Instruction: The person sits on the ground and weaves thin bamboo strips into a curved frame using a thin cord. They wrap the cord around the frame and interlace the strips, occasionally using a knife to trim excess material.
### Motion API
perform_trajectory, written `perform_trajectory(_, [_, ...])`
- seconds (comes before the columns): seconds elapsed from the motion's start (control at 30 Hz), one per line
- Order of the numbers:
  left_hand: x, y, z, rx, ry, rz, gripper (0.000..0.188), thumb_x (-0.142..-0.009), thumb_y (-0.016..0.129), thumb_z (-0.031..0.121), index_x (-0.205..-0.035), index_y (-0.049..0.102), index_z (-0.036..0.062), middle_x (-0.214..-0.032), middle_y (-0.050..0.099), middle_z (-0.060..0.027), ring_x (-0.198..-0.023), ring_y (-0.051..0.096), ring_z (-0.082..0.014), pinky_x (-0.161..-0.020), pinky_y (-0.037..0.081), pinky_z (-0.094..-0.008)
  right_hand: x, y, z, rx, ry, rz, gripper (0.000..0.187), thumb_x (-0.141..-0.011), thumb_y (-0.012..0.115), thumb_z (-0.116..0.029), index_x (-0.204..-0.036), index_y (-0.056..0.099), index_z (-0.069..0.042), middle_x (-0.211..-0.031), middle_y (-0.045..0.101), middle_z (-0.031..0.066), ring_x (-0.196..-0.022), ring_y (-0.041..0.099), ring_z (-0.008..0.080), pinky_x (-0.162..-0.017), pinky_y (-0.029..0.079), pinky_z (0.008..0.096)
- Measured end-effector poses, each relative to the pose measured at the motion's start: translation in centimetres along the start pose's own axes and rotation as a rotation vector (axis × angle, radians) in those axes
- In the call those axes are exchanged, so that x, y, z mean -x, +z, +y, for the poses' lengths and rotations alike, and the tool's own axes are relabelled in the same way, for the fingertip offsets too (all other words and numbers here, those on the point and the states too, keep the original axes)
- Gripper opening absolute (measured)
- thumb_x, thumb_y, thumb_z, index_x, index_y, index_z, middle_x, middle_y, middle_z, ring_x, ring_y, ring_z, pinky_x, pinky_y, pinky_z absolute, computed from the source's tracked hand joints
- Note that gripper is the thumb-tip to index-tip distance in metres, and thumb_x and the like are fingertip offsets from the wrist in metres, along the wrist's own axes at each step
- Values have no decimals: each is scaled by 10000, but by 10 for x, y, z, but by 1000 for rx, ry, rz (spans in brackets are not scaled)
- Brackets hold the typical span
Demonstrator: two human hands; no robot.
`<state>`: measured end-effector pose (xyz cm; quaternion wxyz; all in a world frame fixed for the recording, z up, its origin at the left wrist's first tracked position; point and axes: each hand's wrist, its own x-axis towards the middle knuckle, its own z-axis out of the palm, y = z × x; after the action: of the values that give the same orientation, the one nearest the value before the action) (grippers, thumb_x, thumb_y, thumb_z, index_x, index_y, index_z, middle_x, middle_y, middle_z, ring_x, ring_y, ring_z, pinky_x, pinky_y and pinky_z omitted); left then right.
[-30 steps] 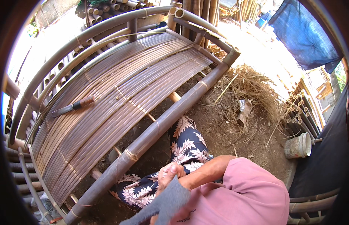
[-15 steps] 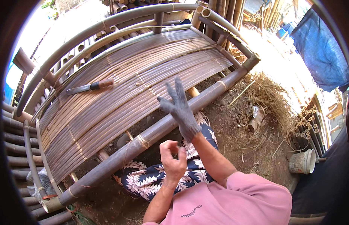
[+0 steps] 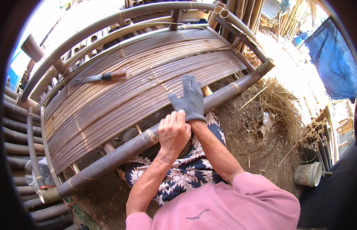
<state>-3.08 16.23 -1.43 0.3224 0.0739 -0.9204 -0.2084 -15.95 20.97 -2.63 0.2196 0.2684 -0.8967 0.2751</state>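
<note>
A dark grey knit glove [image 3: 192, 108] covers my right hand [image 3: 190, 96], which is raised over the front rail with its fingers stretched out. My bare left hand [image 3: 173, 130] is closed at the glove's cuff beside my right wrist, its fingertips gripping the knit edge. Both hands are just above the thick bamboo front rail [image 3: 138, 140] of a bamboo bench. Beyond them spreads the seat of narrow bamboo slats [image 3: 105, 111]. A knife [image 3: 101, 76] with a wooden handle and dark collar lies on the slats, away from both hands.
Curved bamboo rails [image 3: 121, 16] form the bench's back. Dry straw [image 3: 280, 101] lies on the dirt floor at the right, near a dirty white bucket [image 3: 308, 174] and a bundle of cut bamboo [image 3: 318, 134]. Stacked bamboo poles [image 3: 23, 147] line the left. A blue tarp [image 3: 332, 59] hangs at upper right.
My left hand has moved up to the glove's cuff and closed on it. My gloved right hand has turned, its fingers now nearer together. The bench appears slightly further right in view.
</note>
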Motion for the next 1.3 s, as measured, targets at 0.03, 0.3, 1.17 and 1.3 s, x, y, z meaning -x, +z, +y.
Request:
perform_trajectory(0.03, [-5,-1,-2,15,17,-24,159,-732,631,82,-890,609,68,-844,613,-112,-782,639,-323,-704,511,-445,-5,-10,-9,-173,121,-141,798,-833,736,-477,-1406,489,21,-1449,487,278,-1284,523,446,-1087,431,460])
perform_trajectory(0.3, [-12,-2,8,440,36,-144,40,-746,594,88,-750,607,51,-781,612,-126,-791,630,-356,-727,510,-463,4,66,43,-476,-61,-195,667,-907,659,-538,-1462,511,-199,-1463,495,250,-1324,499,420,-1104,420,412])
perform_trajectory(1.17, [10,11,12,73,108,-210,134,-811,656,124,-931,640,67,-1001,599,-78,-972,572,-266,-872,479,-383,34,40,-3,101,-322,-123,872,-822,714,-584,-1431,487,-2,-1363,568,237,-1282,519,409,-1098,295,625])
perform_trajectory(1.3, [20,23,2,25,199,-170,107,-738,657,120,-830,660,67,-935,599,-86,-914,589,-233,-780,519,-330,42,48,13,67,-347,-189,820,-862,681,-575,-1445,490,-30,-1391,573,202,-1326,488,393,-1154,254,586])
